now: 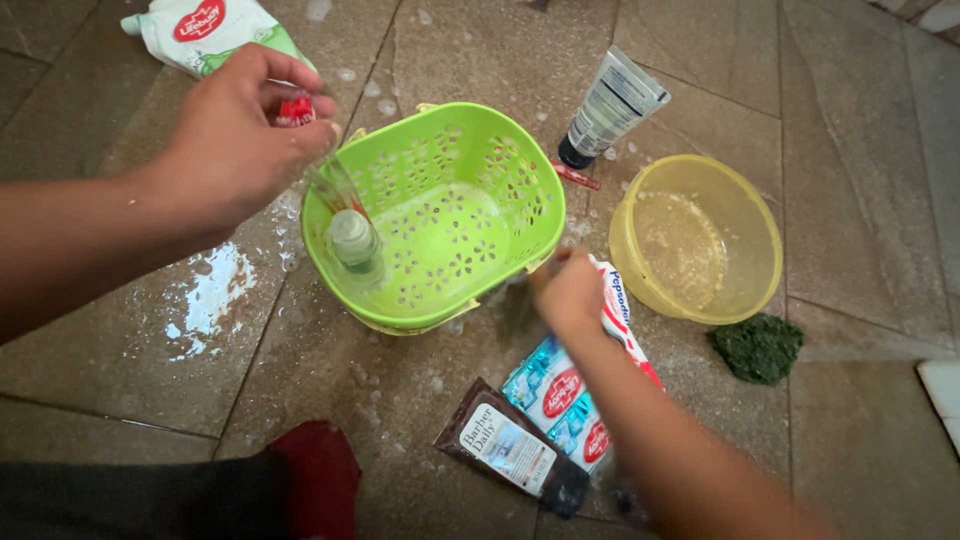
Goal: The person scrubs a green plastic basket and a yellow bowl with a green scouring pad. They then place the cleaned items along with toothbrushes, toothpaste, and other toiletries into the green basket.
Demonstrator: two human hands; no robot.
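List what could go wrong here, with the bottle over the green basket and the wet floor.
1. The left hand pinches the clear bottle only at its red cap end, and the floor is soapy; if the hand is wet too, the grip could slip.
2. The green basket is full of holes, so any spill would probably run through onto the tiles.
3. The right hand reaches over the toothpaste tube beside the basket and might nudge the yellow bowl.
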